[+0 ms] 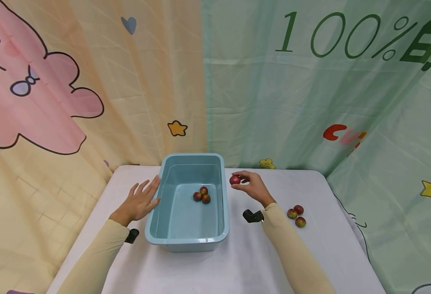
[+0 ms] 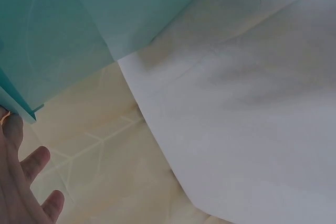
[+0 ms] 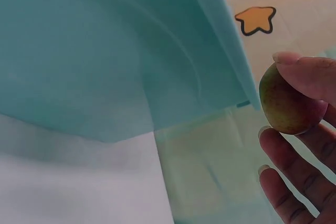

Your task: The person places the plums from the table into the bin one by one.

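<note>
A light blue plastic basin (image 1: 186,241) stands on the white table. Three red-green plums (image 1: 202,196) sit together on its floor, right of the middle. My right hand (image 1: 254,188) pinches another plum (image 1: 235,180) between thumb and fingers, just outside the basin's right rim. In the right wrist view this plum (image 3: 289,100) shows green and dark red, with the thumb on top. My left hand (image 1: 138,202) rests with straight, spread fingers against the left rim. Its fingers (image 2: 37,161) show beside the basin's edge in the left wrist view.
Three more plums (image 1: 301,221) lie in a cluster on the table (image 1: 333,253), right of the basin beside the right forearm. Printed curtains (image 1: 267,102) hang behind the table and along its sides. A small black camera (image 1: 253,216) is worn on the right wrist.
</note>
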### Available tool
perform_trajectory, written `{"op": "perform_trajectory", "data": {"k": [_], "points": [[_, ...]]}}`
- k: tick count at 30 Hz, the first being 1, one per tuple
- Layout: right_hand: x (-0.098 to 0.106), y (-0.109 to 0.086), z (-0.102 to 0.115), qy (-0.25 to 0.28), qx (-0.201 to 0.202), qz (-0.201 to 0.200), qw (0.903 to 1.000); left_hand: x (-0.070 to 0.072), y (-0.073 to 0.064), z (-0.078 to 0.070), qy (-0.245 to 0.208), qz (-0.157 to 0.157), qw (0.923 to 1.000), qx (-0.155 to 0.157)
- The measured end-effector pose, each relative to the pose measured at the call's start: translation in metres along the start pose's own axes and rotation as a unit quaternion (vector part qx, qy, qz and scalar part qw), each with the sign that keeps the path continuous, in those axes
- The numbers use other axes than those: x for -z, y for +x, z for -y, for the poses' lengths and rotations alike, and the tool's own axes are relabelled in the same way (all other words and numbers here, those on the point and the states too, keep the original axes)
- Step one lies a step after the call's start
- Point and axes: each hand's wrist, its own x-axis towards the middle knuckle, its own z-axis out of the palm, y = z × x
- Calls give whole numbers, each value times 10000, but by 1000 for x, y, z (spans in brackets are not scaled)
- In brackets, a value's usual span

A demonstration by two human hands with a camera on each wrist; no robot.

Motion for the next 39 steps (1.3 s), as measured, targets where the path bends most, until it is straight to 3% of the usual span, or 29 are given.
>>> {"op": "perform_trajectory", "data": {"k": [21, 31, 39], "points": [[-22, 31, 41, 110, 411, 607, 9972, 0, -1, 0, -40, -21, 10000, -35], [-37, 36, 56, 136, 125, 796, 9967, 0, 0, 0, -30, -43, 10000, -46], [-44, 37, 65, 57, 184, 926, 9955, -1, 0, 0, -17, 2, 10000, 12]]}}
